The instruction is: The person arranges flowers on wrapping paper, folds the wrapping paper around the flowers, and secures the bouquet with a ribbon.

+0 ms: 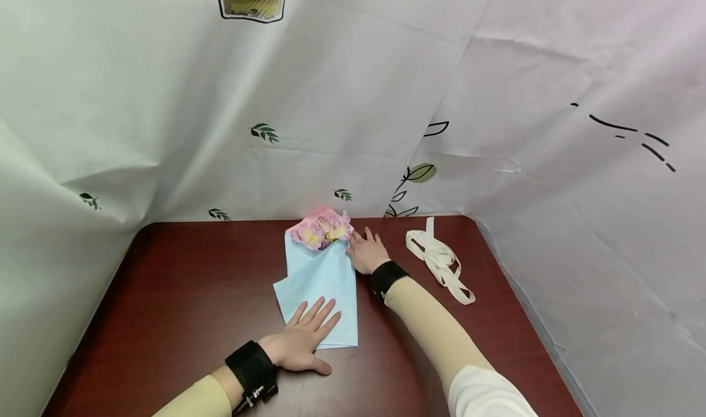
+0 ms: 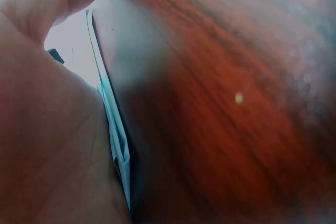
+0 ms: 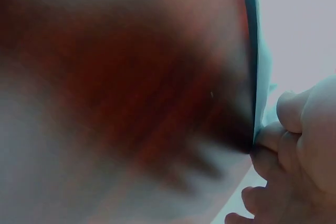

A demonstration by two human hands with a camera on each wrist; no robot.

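Note:
In the head view a light blue folded sheet (image 1: 325, 276) lies on the table. Pink and lilac flowers (image 1: 322, 228) with yellow centres lie at its far end. My left hand (image 1: 298, 343) rests flat, fingers spread, on the sheet's near left part. Its thumb points right, just below the near edge. In the left wrist view the layered sheet edge (image 2: 115, 129) shows beside the palm. My right hand (image 1: 368, 251) is at the sheet's far right edge, close to the flowers, with fingers reaching forward. From the right wrist, its fingertips (image 3: 265, 153) touch the sheet's edge (image 3: 253, 56).
A loose bundle of cream ribbon (image 1: 438, 257) lies right of my right hand. The dark red wooden table (image 1: 209, 282) has rounded far corners. A white printed cloth (image 1: 331, 86) hangs behind it and along both sides. Both wrists wear black bands (image 1: 388, 278).

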